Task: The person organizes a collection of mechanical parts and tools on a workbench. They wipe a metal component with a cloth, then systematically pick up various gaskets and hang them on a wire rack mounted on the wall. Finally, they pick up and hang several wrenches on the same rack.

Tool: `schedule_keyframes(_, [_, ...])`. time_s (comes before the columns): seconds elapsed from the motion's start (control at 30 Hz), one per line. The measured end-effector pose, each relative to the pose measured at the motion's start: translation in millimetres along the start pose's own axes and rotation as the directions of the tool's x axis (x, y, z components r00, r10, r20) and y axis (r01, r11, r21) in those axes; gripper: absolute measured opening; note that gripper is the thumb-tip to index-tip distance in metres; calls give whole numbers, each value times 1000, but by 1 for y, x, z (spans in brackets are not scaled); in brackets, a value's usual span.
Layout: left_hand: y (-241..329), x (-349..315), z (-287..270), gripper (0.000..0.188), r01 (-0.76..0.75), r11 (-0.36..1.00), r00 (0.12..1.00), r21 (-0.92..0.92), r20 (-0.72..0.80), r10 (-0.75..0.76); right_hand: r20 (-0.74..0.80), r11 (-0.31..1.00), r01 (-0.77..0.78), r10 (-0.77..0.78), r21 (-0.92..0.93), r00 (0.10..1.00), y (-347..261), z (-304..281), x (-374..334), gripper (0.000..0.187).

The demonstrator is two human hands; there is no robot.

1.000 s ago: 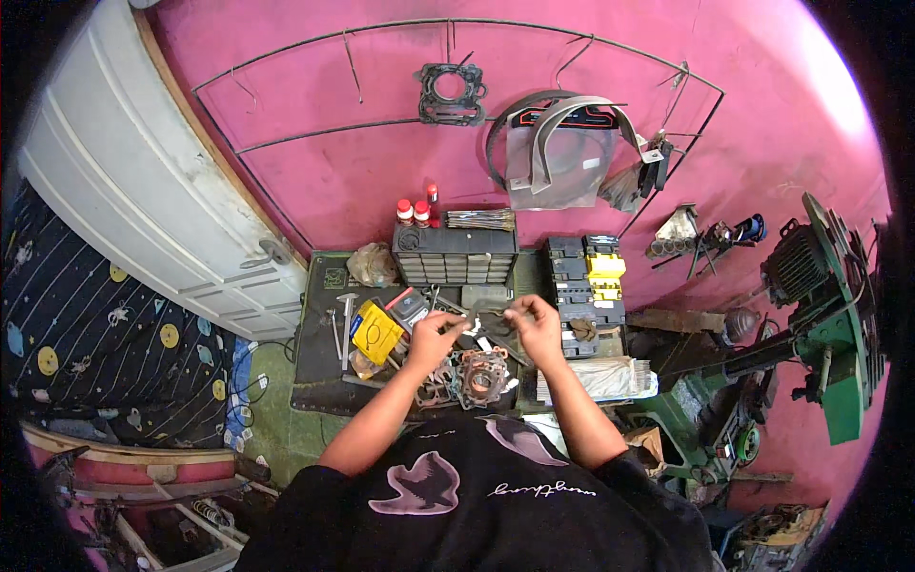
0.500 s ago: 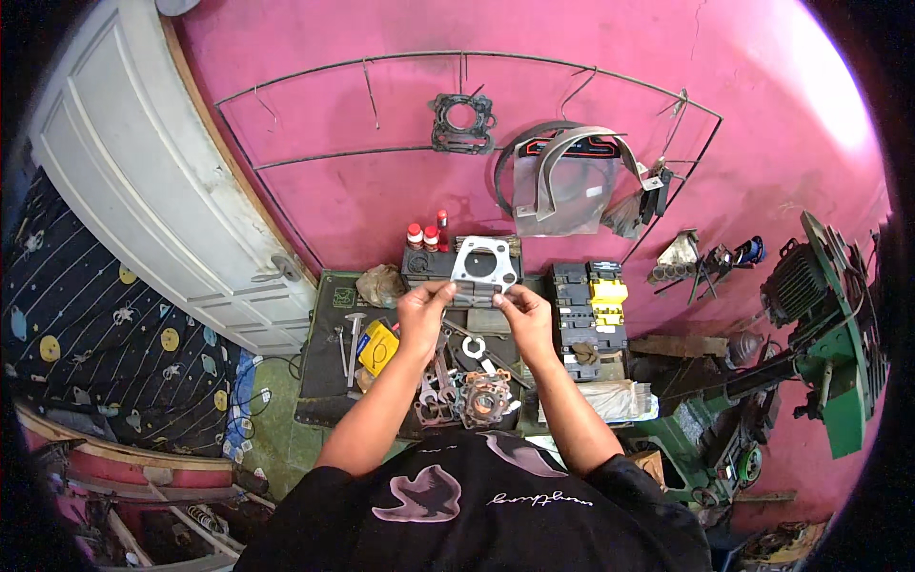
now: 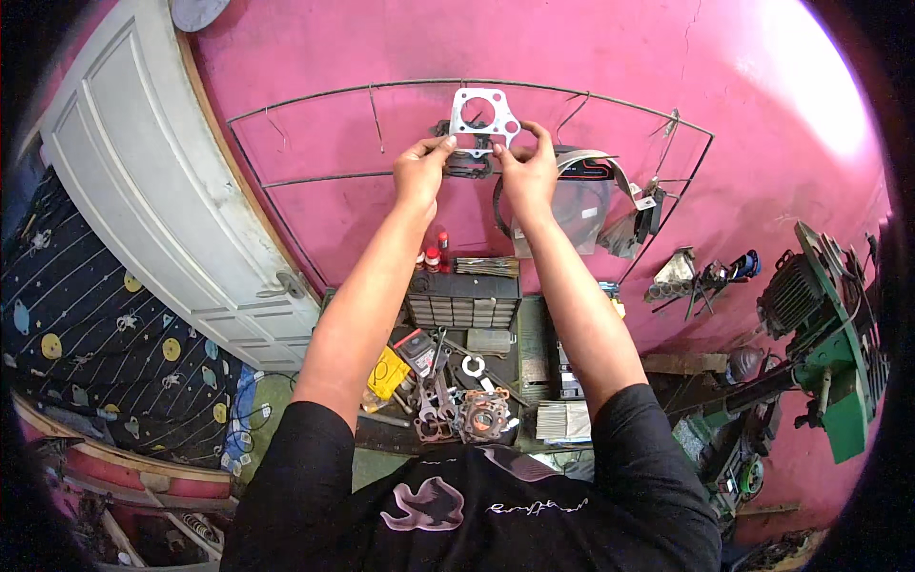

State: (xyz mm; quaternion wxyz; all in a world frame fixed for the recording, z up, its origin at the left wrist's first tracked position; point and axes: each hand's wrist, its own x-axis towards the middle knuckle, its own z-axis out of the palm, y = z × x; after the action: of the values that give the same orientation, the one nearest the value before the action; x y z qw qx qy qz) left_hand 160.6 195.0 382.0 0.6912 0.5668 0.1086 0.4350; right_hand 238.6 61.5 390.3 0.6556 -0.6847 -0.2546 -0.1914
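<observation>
Both hands raise a flat, pale metal gasket (image 3: 483,118) against the pink wall (image 3: 315,57), level with the upper bar of the wire rack (image 3: 286,110) fixed there. The left hand (image 3: 419,172) pinches the gasket's lower left edge and the right hand (image 3: 526,170) its lower right edge; the fingers (image 3: 440,145) of each hand are closed on the thin rim, so the large round bore and the smaller holes stay uncovered and the plate faces the viewer flat. Holding by the edges appears to keep the sheet from bending and leaves its outline readable. Directly behind the gasket, a darker gasket (image 3: 467,160) of like shape hangs on the wire rack, partly hidden; to the right of the gasket a curved clear visor (image 3: 572,205) also hangs on the wall. Well below the gasket, between the forearms, lies the counter (image 3: 529,357), carrying a grey drawer organiser (image 3: 464,307), red-capped bottles (image 3: 434,255), a yellow tool (image 3: 388,374) and a round engine part (image 3: 484,418) near its front edge. Left of the gasket stands a white door (image 3: 133,191); far to its right, green machinery (image 3: 839,362).
</observation>
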Motion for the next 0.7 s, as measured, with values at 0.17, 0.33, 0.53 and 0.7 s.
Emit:
schedule_keyframes(0.17, [-41, 16, -16, 13, 64, 996, 996, 56, -71, -60, 56, 989, -52, 60, -136, 997, 27, 19, -3, 53])
schedule_keyframes(0.33, [-65, 13, -29, 14, 96, 991, 991, 98, -105, -85, 87, 976, -76, 95, -204, 992, 39, 24, -19, 59])
schedule_keyframes(0.53, [-73, 8, -39, 22, 81, 974, 996, 213, -64, -69, 87, 991, -18, 29, -133, 996, 53, 18, -28, 60])
schedule_keyframes(0.7, [-125, -85, -73, 23, -246, 754, 968, 609, 191, 162, 325, 964, 227, -171, -142, 930, 110, -21, -130, 49])
